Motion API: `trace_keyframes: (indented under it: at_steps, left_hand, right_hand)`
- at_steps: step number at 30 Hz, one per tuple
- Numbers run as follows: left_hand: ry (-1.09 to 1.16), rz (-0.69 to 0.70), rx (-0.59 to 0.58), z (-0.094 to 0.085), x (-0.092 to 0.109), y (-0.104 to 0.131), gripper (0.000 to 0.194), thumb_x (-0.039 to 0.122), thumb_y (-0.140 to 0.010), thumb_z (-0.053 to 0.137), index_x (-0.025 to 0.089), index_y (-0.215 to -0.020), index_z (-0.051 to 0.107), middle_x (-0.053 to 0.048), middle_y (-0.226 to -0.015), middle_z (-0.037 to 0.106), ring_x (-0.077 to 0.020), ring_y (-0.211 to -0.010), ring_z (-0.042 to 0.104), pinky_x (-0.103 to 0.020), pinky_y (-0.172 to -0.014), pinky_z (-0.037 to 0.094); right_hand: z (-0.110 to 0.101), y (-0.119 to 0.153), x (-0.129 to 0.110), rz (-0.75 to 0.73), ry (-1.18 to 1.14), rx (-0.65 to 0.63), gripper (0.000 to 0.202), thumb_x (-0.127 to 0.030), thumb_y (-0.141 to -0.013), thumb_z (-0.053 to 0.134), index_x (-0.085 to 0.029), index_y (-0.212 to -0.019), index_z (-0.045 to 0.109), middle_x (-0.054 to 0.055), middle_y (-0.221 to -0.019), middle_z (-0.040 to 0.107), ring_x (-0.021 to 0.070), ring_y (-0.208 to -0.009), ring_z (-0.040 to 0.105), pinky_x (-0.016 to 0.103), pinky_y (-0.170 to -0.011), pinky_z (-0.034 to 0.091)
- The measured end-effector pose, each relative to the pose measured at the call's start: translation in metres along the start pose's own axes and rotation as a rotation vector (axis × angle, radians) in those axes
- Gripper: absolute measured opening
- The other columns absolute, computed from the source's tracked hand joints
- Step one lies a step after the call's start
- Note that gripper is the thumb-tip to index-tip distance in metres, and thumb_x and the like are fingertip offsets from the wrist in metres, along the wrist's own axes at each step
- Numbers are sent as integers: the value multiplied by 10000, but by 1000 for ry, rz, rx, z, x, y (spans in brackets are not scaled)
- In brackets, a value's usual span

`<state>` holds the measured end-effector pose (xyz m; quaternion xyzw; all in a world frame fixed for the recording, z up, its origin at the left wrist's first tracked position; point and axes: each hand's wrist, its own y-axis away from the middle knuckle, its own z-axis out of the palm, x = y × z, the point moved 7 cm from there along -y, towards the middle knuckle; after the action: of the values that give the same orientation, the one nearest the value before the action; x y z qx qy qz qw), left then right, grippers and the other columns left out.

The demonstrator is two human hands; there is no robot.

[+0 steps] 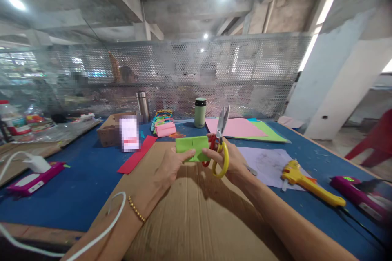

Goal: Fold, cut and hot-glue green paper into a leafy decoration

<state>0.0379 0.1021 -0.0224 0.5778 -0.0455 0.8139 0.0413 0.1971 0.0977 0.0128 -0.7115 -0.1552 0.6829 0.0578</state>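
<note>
A folded piece of light green sheet (192, 143), with a dark slit or line near its middle, is held up above the brown cardboard (190, 212). My left hand (173, 164) pinches its left part, thumb across the front. On the right side, my right hand (225, 157) grips the sheet with its thumb near the lower edge. That same hand also carries scissors (219, 132) with red and yellow handles, their blades pointing up and slightly parted. Some fingers of both hands are hidden behind the sheet and the handles.
A red strip (137, 155), cardboard box (107, 130), phone (130, 134), pink small bag (165, 128), steel flask (143, 107) and green bottle (200, 113) stand or lie beyond. Rightward are pink sheets (239, 127), a yellow glue gun (312, 183) and a purple power strip (358, 197).
</note>
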Motion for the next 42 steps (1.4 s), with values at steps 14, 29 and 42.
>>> trace_keyframes:
  at_steps: [14, 29, 42]
  left_hand:
    - [-346, -22, 23, -4, -5, 5, 146, 274, -763, 687, 146, -811, 637, 15, -550, 590, -106, -407, 523, -201, -361, 369]
    - [-321, 34, 63, -17, 3, -6, 136, 187, -785, 665, 112, -673, 646, -33, -559, 654, -81, -393, 537, -184, -409, 387]
    - [-11, 324, 405, -66, 71, -6, 212, 253, -627, 801, 105, -678, 657, -48, -560, 683, -104, -408, 566, -219, -450, 414]
  right_hand:
    - [-9, -3, 17, 64, 144, 71, 655, -382, -644, 789, -201, -1213, 521, -46, -768, 494, 114, -566, 466, 274, -498, 448]
    - [-6, -8, 31, 115, -110, 56, 616, -539, -678, 830, -211, -1085, 503, -81, -686, 515, 107, -497, 535, 252, -446, 492]
    - [15, 11, 2, 40, 384, -329, 485, -675, -945, 464, -200, -929, 557, -18, -730, 560, 125, -580, 544, 241, -508, 440]
